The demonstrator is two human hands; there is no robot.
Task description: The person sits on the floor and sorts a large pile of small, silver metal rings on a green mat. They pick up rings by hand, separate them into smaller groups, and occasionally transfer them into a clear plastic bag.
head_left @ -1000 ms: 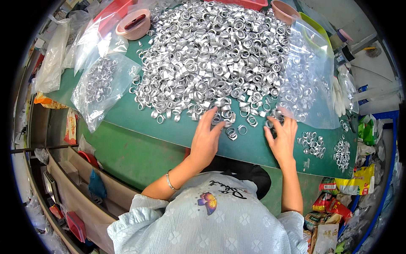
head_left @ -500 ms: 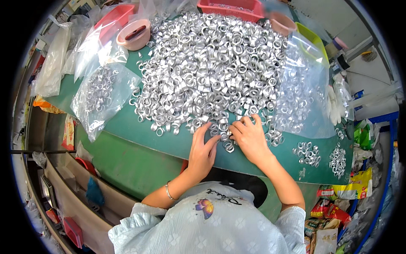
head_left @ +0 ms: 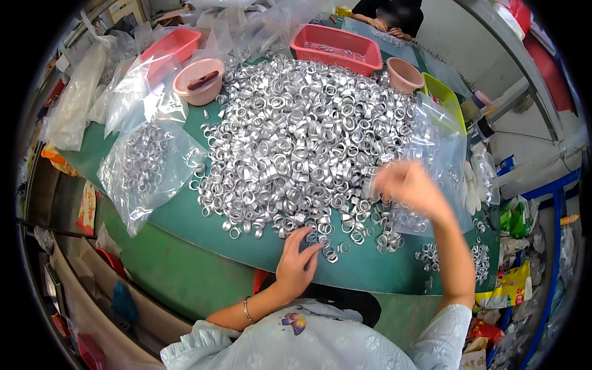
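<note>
A large heap of silver metal rings (head_left: 308, 135) covers the middle of the green table (head_left: 203, 237). At the heap's near edge rests my left hand (head_left: 296, 264), its thumb and forefinger apart beside a few loose rings (head_left: 332, 251); nothing shows in its grasp. My right hand (head_left: 410, 190) is raised over the heap's right side, close to a clear plastic bag (head_left: 441, 148) with rings in or under it. Motion smears its fingers, so whether they hold anything is hidden.
Another clear bag of rings (head_left: 147, 163) lies at the left. Along the back stand a pink bowl (head_left: 198, 80) with a dark red tool, a red basket (head_left: 336, 46) and a lime-green basket (head_left: 453, 105). Small ring piles (head_left: 480, 262) lie near right. A co-worker's hands (head_left: 387, 28) show at the far end.
My right hand has lifted from the loose rings and swung up and right toward the bag. My left hand stays at the heap's near edge. The view has tilted upward, bringing in the co-worker.
</note>
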